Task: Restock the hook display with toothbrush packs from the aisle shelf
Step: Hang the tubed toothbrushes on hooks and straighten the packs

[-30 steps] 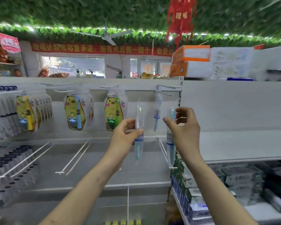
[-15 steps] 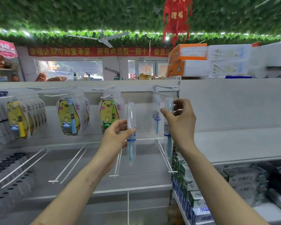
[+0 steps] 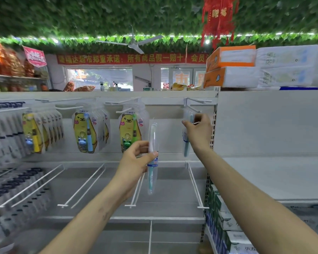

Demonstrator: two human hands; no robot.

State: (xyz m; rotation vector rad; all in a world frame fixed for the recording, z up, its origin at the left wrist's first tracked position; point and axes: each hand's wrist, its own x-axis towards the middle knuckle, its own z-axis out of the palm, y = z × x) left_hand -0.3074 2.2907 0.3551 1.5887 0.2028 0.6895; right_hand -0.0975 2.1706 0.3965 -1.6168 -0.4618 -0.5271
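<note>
Right hand [image 3: 198, 132] has risen to the top-row hook [image 3: 195, 109] right of centre. Its fingers pinch the top of a slim toothbrush pack [image 3: 186, 143], now level with the peg, so hanging looks close. Left hand [image 3: 134, 162] stays lower at centre frame, thumb and fingers clamped on a second pack [image 3: 152, 173]. Count: two slim packs in hand, three bunches of bear-card packs [image 3: 84, 132] hung at left, four bare lower hooks [image 3: 83, 187].
</note>
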